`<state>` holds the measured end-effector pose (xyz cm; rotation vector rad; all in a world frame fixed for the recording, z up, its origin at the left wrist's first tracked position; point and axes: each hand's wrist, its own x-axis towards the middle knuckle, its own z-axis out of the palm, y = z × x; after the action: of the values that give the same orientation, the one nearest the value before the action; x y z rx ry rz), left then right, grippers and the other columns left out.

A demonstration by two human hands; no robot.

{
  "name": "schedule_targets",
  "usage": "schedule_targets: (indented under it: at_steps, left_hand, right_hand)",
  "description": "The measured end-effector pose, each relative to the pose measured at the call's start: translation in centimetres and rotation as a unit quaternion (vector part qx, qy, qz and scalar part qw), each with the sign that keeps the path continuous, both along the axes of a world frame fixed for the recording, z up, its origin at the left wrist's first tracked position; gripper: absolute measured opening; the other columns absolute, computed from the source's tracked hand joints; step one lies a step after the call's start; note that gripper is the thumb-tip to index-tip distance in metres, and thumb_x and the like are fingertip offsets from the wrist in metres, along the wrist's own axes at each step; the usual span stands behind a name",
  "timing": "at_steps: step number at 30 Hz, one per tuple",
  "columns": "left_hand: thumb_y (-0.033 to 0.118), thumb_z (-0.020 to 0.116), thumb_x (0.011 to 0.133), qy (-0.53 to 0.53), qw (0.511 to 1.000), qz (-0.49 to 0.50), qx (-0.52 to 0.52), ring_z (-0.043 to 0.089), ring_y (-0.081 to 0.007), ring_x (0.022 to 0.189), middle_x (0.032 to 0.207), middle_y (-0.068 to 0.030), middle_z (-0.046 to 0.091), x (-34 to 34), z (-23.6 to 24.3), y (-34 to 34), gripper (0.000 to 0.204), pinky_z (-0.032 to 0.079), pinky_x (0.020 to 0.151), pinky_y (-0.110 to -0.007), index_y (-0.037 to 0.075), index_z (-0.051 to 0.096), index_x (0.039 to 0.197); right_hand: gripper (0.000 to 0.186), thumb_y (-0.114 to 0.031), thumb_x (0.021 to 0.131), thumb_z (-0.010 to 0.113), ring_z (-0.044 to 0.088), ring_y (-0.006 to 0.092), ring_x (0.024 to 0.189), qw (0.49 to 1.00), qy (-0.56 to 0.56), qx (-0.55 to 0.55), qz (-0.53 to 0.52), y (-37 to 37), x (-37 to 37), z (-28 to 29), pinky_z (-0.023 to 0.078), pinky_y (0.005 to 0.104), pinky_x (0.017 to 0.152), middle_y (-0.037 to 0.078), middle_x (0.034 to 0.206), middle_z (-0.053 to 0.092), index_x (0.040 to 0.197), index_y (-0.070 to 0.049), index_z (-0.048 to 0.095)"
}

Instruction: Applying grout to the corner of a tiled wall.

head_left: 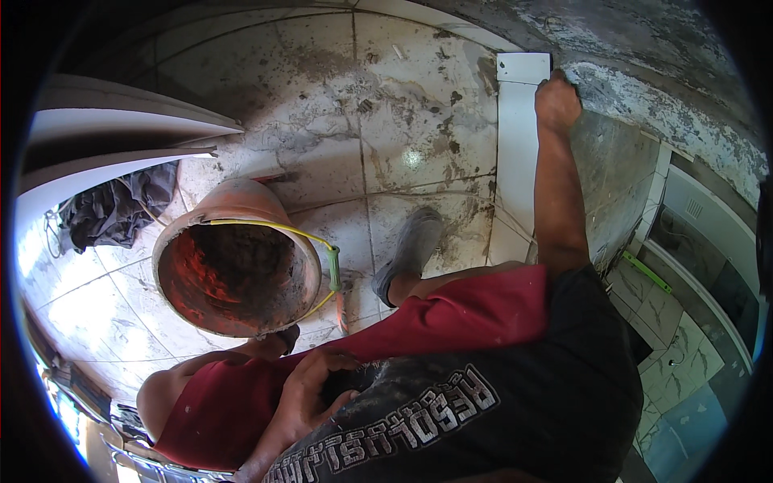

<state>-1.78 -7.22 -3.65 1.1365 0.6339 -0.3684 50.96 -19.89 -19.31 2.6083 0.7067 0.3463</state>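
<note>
My right arm reaches out to the far right, where my right hand is closed in a fist at the foot of the rough wall. It is beside a long white strip along the floor's edge, close to the strip's far end piece, which has small dark marks. What the fingers hold, if anything, is hidden. Close to my body, my left hand rests by my lap, against the black shirt and red shorts. Its fingers are bent, with the thumb apart from them.
A mortar-smeared bucket with a yellow wire handle and green grip stands at the left. White panels and dark cloth are beyond it. Dirty marble-look tiles cover the floor. A bright green tool lies at the right.
</note>
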Motion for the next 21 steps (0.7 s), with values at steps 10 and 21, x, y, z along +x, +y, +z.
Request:
schedule_targets:
  at_steps: [10,21]
  left_hand:
    - [0.012,0.065,0.072,-0.027,0.999,-0.007,0.022,0.055,-0.0270,0.094,0.099,-0.0133,0.054,-0.2,-0.5,0.0,0.031,0.044,0.081,-0.034,0.003,0.053,0.099]
    - [0.010,0.065,0.072,-0.020,1.000,0.001,0.005,0.054,-0.0261,0.094,0.098,-0.0127,0.054,0.5,-0.5,-0.1,0.031,0.043,0.082,-0.034,0.003,0.053,0.099]
  right_hand:
    - [0.013,-0.013,0.081,0.045,0.063,0.0349,0.070,1.000,-0.008,0.011,-0.003,0.2,-0.2,0.1,0.051,0.0453,0.061,0.017,0.076,0.063,0.081,-0.007,0.056]
    - [0.013,-0.017,0.080,0.047,0.063,0.0298,0.066,0.997,-0.049,0.018,0.057,-1.0,0.9,-1.3,0.052,0.0409,0.057,0.012,0.075,0.063,0.077,-0.009,0.058]
